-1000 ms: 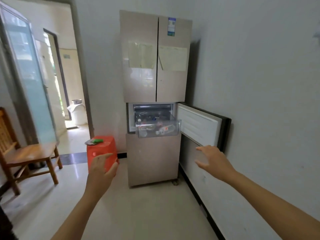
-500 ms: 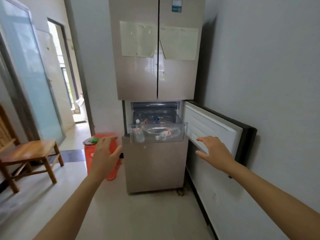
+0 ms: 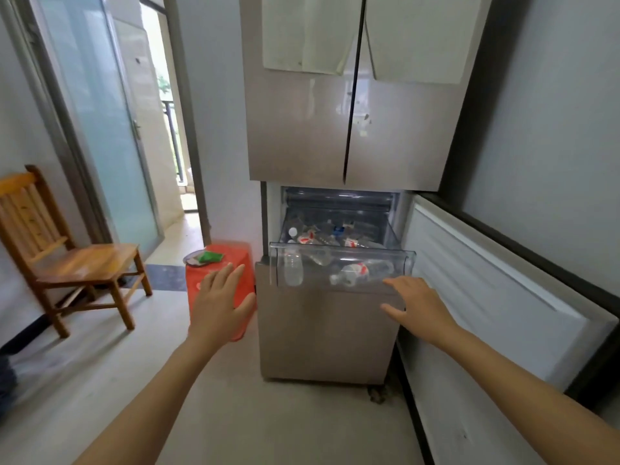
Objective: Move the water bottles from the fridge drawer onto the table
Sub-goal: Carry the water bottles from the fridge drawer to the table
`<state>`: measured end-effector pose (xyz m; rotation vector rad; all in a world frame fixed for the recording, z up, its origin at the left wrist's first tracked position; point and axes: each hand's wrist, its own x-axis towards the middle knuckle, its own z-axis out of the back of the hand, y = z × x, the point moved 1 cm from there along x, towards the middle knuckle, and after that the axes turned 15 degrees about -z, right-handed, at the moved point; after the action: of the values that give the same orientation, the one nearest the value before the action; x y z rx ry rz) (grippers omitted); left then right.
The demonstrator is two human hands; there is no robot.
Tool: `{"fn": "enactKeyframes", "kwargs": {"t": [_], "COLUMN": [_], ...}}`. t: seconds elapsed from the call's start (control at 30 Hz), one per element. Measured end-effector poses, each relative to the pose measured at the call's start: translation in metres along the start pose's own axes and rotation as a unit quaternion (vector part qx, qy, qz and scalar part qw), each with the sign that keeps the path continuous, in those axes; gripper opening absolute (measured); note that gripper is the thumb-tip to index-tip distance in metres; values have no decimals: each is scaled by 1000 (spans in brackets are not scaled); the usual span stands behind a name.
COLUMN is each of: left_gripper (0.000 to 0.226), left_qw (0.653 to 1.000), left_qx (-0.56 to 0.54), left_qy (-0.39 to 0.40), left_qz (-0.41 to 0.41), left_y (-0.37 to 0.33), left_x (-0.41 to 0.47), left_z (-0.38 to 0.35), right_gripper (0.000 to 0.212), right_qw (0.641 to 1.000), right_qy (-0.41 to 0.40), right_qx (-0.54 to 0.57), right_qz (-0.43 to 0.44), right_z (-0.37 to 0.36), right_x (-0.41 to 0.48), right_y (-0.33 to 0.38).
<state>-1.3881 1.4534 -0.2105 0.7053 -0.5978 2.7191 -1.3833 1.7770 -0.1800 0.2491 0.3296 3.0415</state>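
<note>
Drawer: the clear drawer (image 3: 369,251) is pulled out of the fridge (image 3: 335,129) under the two shut upper doors, and its front rim juts past the cabinet face below.
Bottles: the bottles (image 3: 292,270) are all in the drawer. One stands upright at the front left, one lies on its side at the front right, and more are heaped behind (red-and-white labels show through the plastic).
Right hand: the right hand (image 3: 419,305) has its fingers spread and straight and holds nothing. Its fingertips are at the drawer's lower right corner, and I cannot tell whether they touch it.
Left hand: the left hand (image 3: 218,300) has a flat palm with the fingers together and the thumb out. It is empty and held up in front of the stool (image 3: 235,263), left of the fridge.
Door: the lower door (image 3: 486,286) is swung wide to the right. Its white inner face lies along the wall (image 3: 553,129) and its edge runs just beside the right forearm.
Room to move: there is an open gap above the drawer rim, the stool stands tight against the fridge's left side, and the door closes off the right.
Floor: the pale, smooth floor (image 3: 268,414) is bare between the person and the fridge.
Room: a green packet (image 3: 209,256) sits on the stool, a wooden chair (image 3: 77,263) stands at far left, and a frosted glass door (image 3: 100,129) sits beside a bright doorway.
</note>
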Motion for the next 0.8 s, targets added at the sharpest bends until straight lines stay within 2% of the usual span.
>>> {"fn": "enactKeyframes", "kwargs": {"t": [0.13,0.3,0.57,0.8], "left_gripper": [70,81,91,96], "left_qw": [997,990,984,980], "left_qx": [70,120,88,104], "left_qy": [15,45,149,165], "left_qz": [-26,-65,-48,-30], "left_y": [25,52,62,60], "left_x": [60,137,198,259], "left_z": [-37,-83,-165,-212], "right_gripper": [56,60,68,64], "right_qw": [998,994,985,989], "right_qy": [10,5,37,79], "right_qx": [-61,-110,-154,-113], "right_qz": [17,-22,-63,-59], "right_z": [-10,-10,-72,-94], "right_x": [77,172,248,339], "right_y": [6,11,-23,-52]}}
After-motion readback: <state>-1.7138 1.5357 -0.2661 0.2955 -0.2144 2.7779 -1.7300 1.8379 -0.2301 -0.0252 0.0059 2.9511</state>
